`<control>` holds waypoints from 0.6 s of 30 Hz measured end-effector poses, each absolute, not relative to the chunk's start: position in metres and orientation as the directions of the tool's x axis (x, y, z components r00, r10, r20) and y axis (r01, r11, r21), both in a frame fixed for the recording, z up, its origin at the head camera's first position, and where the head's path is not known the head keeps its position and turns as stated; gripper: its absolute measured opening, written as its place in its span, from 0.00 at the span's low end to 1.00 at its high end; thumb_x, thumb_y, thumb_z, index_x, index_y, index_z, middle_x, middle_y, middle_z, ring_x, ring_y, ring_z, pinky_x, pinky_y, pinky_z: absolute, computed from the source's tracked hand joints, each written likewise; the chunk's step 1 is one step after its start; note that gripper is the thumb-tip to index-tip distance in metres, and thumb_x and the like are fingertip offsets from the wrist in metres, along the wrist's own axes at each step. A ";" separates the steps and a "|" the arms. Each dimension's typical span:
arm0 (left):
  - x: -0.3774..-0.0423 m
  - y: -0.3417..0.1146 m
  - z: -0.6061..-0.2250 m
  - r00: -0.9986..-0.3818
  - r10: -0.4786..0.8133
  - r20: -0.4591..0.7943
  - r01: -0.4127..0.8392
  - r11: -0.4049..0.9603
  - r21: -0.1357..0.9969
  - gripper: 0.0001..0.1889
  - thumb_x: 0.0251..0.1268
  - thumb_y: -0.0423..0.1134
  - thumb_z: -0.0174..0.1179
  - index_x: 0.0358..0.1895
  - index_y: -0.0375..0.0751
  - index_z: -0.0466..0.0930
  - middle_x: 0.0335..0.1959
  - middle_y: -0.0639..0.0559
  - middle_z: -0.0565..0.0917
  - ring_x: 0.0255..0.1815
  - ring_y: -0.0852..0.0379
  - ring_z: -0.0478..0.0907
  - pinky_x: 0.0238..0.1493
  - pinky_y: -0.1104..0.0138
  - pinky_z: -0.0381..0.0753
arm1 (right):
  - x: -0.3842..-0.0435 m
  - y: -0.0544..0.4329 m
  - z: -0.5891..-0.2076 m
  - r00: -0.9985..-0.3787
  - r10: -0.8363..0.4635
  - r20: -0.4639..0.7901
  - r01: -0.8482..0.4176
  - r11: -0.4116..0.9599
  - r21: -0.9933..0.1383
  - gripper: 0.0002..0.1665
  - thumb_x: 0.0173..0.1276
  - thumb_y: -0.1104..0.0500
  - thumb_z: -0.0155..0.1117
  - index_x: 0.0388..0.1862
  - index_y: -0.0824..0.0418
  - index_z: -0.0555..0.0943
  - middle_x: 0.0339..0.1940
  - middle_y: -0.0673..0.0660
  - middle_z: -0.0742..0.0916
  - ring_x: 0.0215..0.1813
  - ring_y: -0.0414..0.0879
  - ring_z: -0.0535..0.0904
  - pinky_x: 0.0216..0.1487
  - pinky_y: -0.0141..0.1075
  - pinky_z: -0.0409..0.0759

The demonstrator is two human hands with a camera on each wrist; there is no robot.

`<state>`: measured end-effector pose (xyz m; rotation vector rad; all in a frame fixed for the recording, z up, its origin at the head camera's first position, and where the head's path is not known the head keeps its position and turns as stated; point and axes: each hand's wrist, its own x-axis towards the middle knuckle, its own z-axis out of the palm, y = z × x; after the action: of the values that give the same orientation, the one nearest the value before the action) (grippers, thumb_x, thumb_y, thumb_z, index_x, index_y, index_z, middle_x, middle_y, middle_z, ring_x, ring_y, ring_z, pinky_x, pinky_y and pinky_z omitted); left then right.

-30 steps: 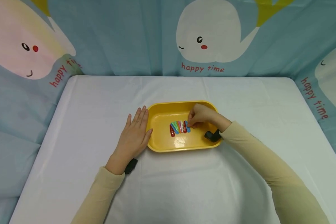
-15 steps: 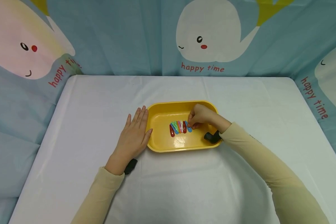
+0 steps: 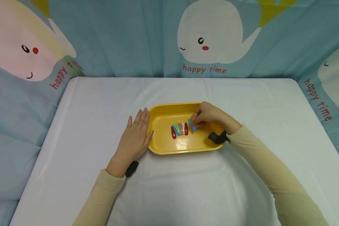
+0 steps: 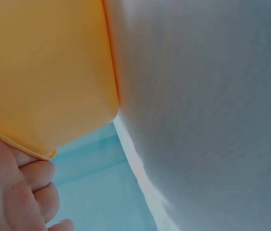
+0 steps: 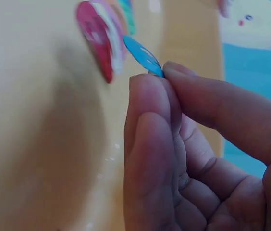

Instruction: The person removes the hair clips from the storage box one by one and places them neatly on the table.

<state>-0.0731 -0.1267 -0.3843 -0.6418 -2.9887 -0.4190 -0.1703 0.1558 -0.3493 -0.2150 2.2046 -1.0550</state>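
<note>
A yellow tray (image 3: 164,149) stands on the white-covered table. In it lies a row of several colourful snap hair clips (image 3: 180,129), with a red clip (image 3: 186,129) at its right end. My right hand (image 3: 207,114) pinches a blue hair clip (image 5: 142,55) between thumb and fingertips, just right of the row and over the tray floor. My left hand (image 3: 134,136) lies with straight fingers along the tray's left rim, thumb at the edge. In the left wrist view its fingers (image 4: 38,174) touch the rim from outside.
The white tablecloth (image 3: 169,188) spreads all around the tray. Behind the table hangs a blue curtain (image 3: 135,37) printed with whales. A black wrist camera (image 3: 218,137) on the right arm overlaps the tray's right end.
My right hand has moved slightly right, drawing the blue hair clip away from the right end of the row and tilting it. The left hand stays at the rim.
</note>
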 end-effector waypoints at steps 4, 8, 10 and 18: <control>-0.073 -0.127 -0.383 -0.912 0.392 0.117 0.409 0.877 0.253 0.34 0.74 0.46 0.42 0.73 0.30 0.44 0.75 0.41 0.46 0.76 0.47 0.40 0.71 0.51 0.37 | -0.169 0.163 -0.343 -0.763 -0.435 -0.478 0.132 0.619 -0.774 0.07 0.59 0.66 0.68 0.29 0.72 0.82 0.20 0.55 0.84 0.25 0.44 0.80 0.34 0.36 0.82; -0.072 -0.127 -0.382 -0.914 0.389 0.115 0.406 0.877 0.256 0.33 0.74 0.46 0.42 0.74 0.30 0.44 0.75 0.42 0.46 0.76 0.47 0.40 0.71 0.51 0.36 | -0.166 0.171 -0.334 -0.771 -0.452 -0.449 0.131 0.577 -0.806 0.09 0.59 0.65 0.67 0.31 0.73 0.82 0.23 0.55 0.85 0.27 0.46 0.82 0.37 0.39 0.82; -0.072 -0.127 -0.382 -0.916 0.385 0.113 0.402 0.879 0.257 0.33 0.74 0.45 0.41 0.74 0.31 0.44 0.75 0.42 0.47 0.76 0.48 0.40 0.72 0.51 0.36 | -0.164 0.175 -0.330 -0.778 -0.456 -0.432 0.128 0.559 -0.819 0.09 0.59 0.65 0.67 0.32 0.73 0.82 0.23 0.55 0.85 0.28 0.48 0.83 0.38 0.40 0.82; -0.071 -0.125 -0.383 -0.918 0.382 0.108 0.397 0.883 0.252 0.33 0.74 0.45 0.40 0.74 0.30 0.44 0.75 0.41 0.47 0.76 0.47 0.40 0.71 0.51 0.35 | -0.158 0.198 -0.324 -0.815 -0.429 -0.389 0.132 0.516 -0.846 0.10 0.62 0.64 0.64 0.34 0.74 0.80 0.26 0.56 0.86 0.30 0.51 0.83 0.37 0.41 0.82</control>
<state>-0.0706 -0.1253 -0.3827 -0.6203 -2.9944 -0.4182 -0.1577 0.1985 -0.3236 -0.2417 2.1899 -1.2901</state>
